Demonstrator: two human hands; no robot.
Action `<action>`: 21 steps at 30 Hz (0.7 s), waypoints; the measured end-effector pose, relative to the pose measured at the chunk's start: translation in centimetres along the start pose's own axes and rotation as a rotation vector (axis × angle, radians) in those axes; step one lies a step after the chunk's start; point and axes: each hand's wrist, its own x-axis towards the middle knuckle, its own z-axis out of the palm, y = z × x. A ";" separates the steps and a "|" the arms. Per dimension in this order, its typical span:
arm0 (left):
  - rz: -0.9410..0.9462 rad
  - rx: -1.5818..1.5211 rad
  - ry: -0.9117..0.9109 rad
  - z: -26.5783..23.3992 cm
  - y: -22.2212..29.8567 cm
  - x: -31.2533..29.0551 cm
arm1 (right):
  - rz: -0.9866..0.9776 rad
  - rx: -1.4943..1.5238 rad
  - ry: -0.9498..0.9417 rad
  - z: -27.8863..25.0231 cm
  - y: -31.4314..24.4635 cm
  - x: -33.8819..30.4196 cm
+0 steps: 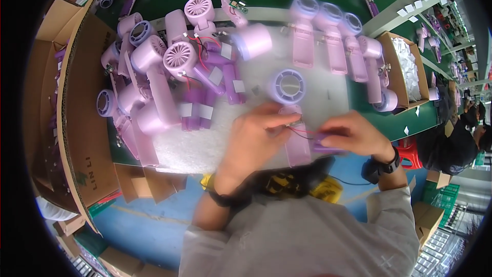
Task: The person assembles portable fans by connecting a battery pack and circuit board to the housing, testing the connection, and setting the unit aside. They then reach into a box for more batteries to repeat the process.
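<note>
In front of me lies a pink handheld fan (298, 149) with a round lilac fan head (287, 86) and its handle towards me. My left hand (256, 136) is closed at the upper handle, thumb and forefinger pinching where the wires come out. What exactly lies between those fingertips is partly hidden. Red and black wires (302, 132) run across the handle to a purple battery (328, 143). My right hand (353, 134) grips that battery just right of the handle; its fingers are slightly blurred.
Several pink fans (154, 66) and purple batteries with white tabs (197, 110) crowd the left side. More fans (335, 46) lie in a row at the right. A carton of white pieces (405, 72) stands beyond them. A tall cardboard box (84, 123) borders the left.
</note>
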 end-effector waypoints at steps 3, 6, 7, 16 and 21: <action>-0.005 0.000 -0.015 0.0 0.2 0.1 | 0.066 0.367 -0.102 0.6 -0.2 -0.5; -0.008 -0.006 -0.025 0.0 0.1 0.2 | 0.021 0.748 -0.144 1.3 -0.1 -1.0; 0.010 -0.001 -0.012 0.1 0.0 0.2 | -0.020 0.706 -0.182 1.4 0.1 -1.0; 0.125 0.072 0.075 0.7 -0.5 0.1 | -0.192 0.228 -0.081 0.1 0.6 -0.1; 0.163 0.095 0.082 0.8 -0.4 -0.1 | -0.256 0.111 -0.012 0.5 0.9 0.2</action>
